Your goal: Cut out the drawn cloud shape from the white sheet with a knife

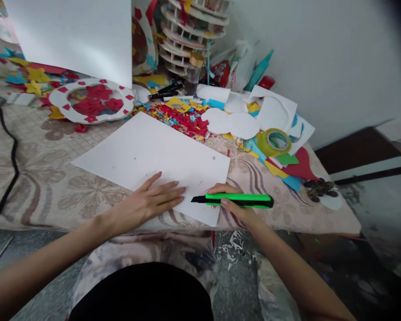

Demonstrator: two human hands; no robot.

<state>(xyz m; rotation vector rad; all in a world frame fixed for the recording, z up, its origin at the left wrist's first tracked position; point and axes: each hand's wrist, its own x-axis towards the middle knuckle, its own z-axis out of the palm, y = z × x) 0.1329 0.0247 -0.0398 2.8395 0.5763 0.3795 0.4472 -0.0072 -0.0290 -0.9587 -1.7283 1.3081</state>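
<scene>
A white sheet of paper [173,151] lies at a slant near the table's front edge. My left hand [147,203] rests flat on its near side, fingers stretched out and slightly spread. In my right hand [230,203] is a green and black utility knife [243,200], gripped between thumb and fingers. Its dark blade is out and points left toward my left fingertips, over the paper's near right corner. Whether the blade touches the sheet I cannot tell.
Behind the sheet lie a white scalloped frame [63,94], red and yellow paper scraps [187,120], a glass bottle [193,73] and a tiered white stand [194,31]. A tape roll [262,143] sits at right. A black cable [15,156] runs along the left.
</scene>
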